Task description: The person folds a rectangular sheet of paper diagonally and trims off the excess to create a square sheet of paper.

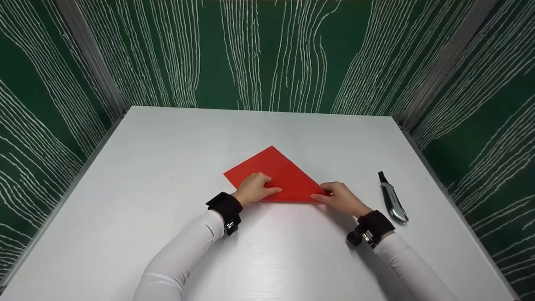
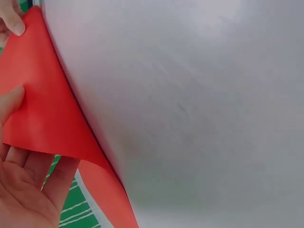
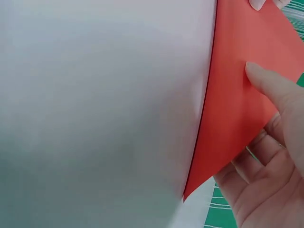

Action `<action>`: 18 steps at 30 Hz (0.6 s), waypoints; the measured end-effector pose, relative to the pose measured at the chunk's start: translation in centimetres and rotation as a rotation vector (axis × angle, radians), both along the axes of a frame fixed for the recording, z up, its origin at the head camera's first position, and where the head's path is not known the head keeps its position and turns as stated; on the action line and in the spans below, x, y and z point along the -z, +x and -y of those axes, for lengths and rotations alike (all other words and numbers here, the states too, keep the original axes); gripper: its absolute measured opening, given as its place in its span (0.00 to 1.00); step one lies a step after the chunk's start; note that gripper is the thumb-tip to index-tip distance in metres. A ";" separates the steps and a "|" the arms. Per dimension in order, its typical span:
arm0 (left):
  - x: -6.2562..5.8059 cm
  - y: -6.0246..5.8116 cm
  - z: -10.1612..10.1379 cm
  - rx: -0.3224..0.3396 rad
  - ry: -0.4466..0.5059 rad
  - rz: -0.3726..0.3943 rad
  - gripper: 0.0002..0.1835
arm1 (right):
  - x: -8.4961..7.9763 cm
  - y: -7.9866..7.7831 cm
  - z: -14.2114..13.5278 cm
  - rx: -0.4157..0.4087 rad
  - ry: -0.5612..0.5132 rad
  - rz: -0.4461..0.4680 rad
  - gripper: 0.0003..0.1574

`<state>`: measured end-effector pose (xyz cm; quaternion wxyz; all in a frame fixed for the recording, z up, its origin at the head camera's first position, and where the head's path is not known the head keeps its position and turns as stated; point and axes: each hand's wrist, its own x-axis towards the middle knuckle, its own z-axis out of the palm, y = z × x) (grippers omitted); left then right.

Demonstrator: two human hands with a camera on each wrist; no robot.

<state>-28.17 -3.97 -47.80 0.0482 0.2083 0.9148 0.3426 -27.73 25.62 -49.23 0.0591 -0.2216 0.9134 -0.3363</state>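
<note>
A sheet of red paper (image 1: 292,177) lies folded over on the white table, with a straight folded edge facing the person. My left hand (image 1: 253,190) pinches the upper layer, thumb on top and fingers underneath. In the left wrist view a lower layer of the red paper (image 2: 107,192) shows beneath that lifted flap. At the paper's right corner, my right hand (image 1: 340,198) holds it between thumb and fingers. The right wrist view shows the right thumb (image 3: 270,85) flat on the red surface, with the other fingers behind the paper.
To the right of the right hand lies a grey and black utility knife (image 1: 393,201). The white table (image 1: 188,138) is bordered by green walls (image 1: 276,54) with white wavy lines. Black straps with small cameras sit on both wrists.
</note>
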 end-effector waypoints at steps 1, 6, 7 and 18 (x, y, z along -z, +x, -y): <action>0.0 -0.1 -0.1 -0.010 0.006 0.003 0.32 | 0.0 -0.1 0.0 0.010 -0.004 0.008 0.27; 0.3 -0.4 -0.4 -0.094 0.051 0.017 0.33 | 0.0 -0.4 -0.1 0.050 -0.026 0.021 0.27; 0.3 -0.5 -0.5 -0.112 0.062 0.012 0.33 | 0.0 -0.5 -0.1 0.058 -0.030 0.024 0.27; 0.7 -1.3 -1.1 -0.266 0.001 -0.010 0.24 | 0.1 -1.4 0.3 0.137 -0.016 0.086 0.21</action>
